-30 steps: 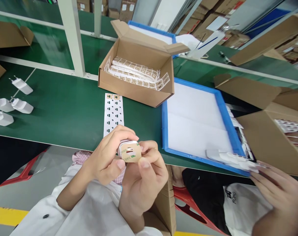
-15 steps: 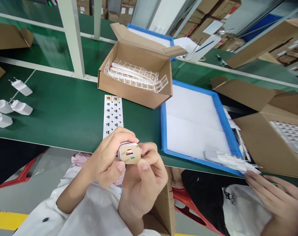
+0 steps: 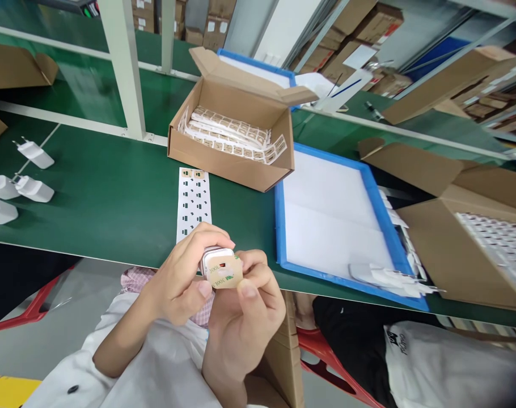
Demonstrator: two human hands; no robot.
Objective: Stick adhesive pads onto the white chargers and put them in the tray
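My left hand [image 3: 184, 277] is closed around a small white charger [image 3: 206, 262], whose end face is turned up toward me. A tan adhesive sticker [image 3: 224, 274] with green print lies over that face. The thumb and index finger of my right hand [image 3: 247, 309] pinch the sticker's right edge. Beyond my left hand, a white sticker sheet [image 3: 194, 198] with cut-outs lies on the green table, with two tan stickers at its far end.
An open cardboard box [image 3: 228, 164] holds sticker strips. Right of it is a blue-rimmed tray [image 3: 279, 226] with white pieces at its near corner. Several white chargers [image 3: 34, 188] stand at the left. Another open box [image 3: 466, 249] and a seated person [image 3: 432, 357] are at the right.
The sticker's slot has shifted slightly against the charger's face, and both hands have moved a little. The other person's hand has left the tray's near corner and is out of view.
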